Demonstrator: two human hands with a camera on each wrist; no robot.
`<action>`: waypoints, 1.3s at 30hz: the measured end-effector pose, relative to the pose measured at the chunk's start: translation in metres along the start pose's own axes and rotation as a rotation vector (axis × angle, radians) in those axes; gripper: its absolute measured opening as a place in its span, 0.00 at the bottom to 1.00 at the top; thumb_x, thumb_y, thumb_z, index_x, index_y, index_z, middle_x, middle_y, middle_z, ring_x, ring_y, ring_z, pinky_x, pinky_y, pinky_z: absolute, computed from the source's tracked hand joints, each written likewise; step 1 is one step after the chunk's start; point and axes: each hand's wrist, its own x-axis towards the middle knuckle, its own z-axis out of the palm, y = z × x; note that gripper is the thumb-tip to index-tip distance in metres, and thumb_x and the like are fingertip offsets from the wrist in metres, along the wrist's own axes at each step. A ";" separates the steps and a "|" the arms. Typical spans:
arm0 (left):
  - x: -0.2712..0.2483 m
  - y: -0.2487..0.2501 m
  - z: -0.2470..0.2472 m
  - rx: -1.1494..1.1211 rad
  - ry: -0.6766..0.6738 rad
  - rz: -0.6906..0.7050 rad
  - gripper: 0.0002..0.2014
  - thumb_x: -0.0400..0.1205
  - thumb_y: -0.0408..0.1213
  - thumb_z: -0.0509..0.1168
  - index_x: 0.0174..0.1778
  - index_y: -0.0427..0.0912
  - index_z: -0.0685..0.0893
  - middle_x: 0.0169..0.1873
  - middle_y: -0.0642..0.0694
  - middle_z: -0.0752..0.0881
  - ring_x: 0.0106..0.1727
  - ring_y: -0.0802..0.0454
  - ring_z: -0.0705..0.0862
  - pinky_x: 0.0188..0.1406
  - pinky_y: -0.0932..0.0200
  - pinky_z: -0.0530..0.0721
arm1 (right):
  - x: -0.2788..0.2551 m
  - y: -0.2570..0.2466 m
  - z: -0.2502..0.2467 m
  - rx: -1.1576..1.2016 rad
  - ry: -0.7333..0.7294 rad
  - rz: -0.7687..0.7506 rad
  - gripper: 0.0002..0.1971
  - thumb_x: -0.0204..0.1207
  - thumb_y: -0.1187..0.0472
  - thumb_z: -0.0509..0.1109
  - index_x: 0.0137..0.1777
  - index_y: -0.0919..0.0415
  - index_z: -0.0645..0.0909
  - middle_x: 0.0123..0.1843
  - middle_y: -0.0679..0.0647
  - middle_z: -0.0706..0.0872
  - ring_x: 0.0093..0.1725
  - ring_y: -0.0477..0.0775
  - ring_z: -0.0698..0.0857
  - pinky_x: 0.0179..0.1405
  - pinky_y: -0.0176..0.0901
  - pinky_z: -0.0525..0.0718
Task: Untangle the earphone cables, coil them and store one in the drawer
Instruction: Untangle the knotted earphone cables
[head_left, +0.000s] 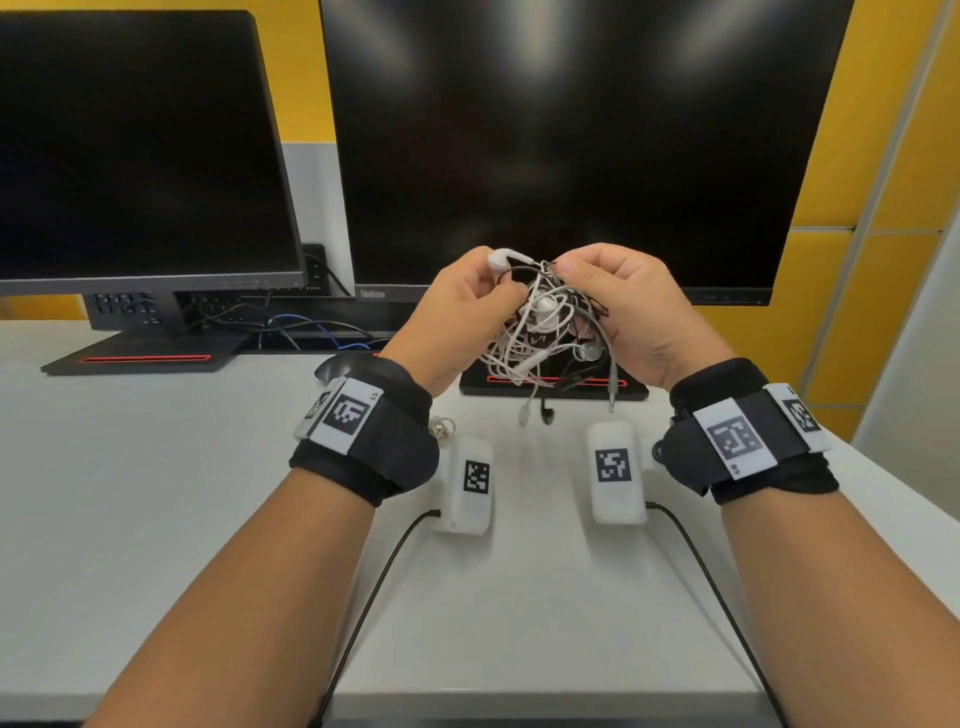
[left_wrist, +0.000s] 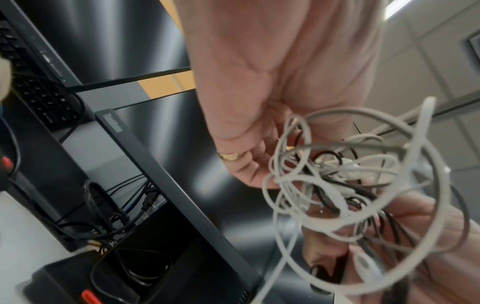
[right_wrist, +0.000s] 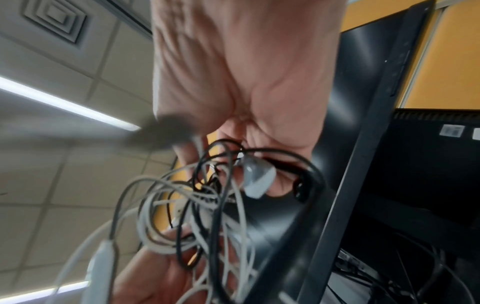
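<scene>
Just earphone cables in hands.

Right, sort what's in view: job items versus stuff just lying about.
Job:
- tangled earphone cables, white and black, held off the desk
- left hand, pinching a white earbud
- right hand, gripping the tangle

Lying about:
- two monitors
- two white tagged boxes
- desk

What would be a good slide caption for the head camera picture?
Both hands, left hand and right hand, hold a tangle of white and black earphone cables above a white desk.
</scene>
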 end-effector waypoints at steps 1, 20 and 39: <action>0.001 -0.001 0.000 -0.007 0.009 0.005 0.04 0.86 0.29 0.58 0.53 0.31 0.75 0.42 0.37 0.80 0.42 0.46 0.80 0.42 0.54 0.82 | 0.000 -0.001 0.000 0.023 -0.012 0.013 0.05 0.83 0.67 0.66 0.51 0.64 0.84 0.42 0.56 0.90 0.42 0.51 0.89 0.42 0.44 0.89; 0.005 -0.007 -0.002 0.083 0.212 0.102 0.03 0.86 0.33 0.60 0.48 0.46 0.77 0.46 0.43 0.84 0.49 0.48 0.85 0.50 0.50 0.89 | 0.002 -0.002 -0.002 -0.033 0.124 -0.026 0.09 0.79 0.73 0.68 0.51 0.59 0.83 0.45 0.55 0.88 0.44 0.49 0.88 0.43 0.43 0.88; 0.000 0.000 0.002 0.015 0.101 0.124 0.05 0.83 0.26 0.64 0.47 0.40 0.82 0.41 0.44 0.87 0.41 0.56 0.86 0.41 0.62 0.85 | 0.004 0.000 -0.004 -0.310 0.160 -0.027 0.05 0.79 0.66 0.69 0.43 0.60 0.86 0.36 0.51 0.87 0.35 0.40 0.85 0.35 0.33 0.81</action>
